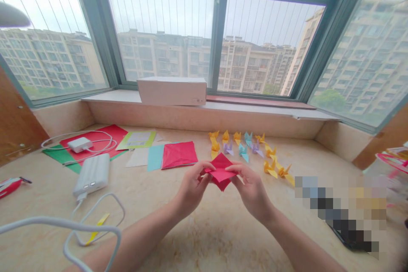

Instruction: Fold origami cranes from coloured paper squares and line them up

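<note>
Red origami diamond (220,173); long axis upright, tip downward

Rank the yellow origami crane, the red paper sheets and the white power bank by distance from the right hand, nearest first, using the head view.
From the right hand:
1. Yellow origami crane: just ahead, to the right.
2. Red paper sheets: ahead, to the left.
3. White power bank: far left.
</note>
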The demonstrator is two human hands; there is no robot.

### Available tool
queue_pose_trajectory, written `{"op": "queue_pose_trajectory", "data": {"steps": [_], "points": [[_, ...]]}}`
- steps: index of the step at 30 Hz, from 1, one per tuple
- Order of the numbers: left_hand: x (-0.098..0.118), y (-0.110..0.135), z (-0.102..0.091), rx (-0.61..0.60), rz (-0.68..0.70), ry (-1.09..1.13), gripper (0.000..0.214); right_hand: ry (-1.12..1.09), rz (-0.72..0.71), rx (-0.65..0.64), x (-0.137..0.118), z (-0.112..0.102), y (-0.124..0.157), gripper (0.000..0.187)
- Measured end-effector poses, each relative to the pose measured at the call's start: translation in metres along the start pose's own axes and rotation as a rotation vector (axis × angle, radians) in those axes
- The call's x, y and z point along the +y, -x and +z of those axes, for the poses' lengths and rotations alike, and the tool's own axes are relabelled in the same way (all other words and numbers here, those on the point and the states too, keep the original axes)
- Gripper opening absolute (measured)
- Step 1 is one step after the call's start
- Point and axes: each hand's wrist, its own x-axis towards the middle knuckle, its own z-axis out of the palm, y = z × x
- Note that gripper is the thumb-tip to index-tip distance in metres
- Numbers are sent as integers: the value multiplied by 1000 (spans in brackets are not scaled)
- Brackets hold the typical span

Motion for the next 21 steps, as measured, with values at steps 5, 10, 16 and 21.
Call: {"op": "queue_pose_trajectory", "data": {"steps": [5, 10, 16, 21], "points": [[-2, -3, -5, 92, 145, -107, 15, -14, -40, -24, -2, -6, -2, 15], [1, -2, -6, 149, 258, -179, 9, -162, -5, -21, -1, -4, -2, 19], [7, -1, -2, 103, 205, -132, 9, -242, 33, 99, -3, -5, -7, 14], [7, 1, 1, 115, 108, -67, 16, -218, 58, 74, -2, -8, -8, 13]]}}
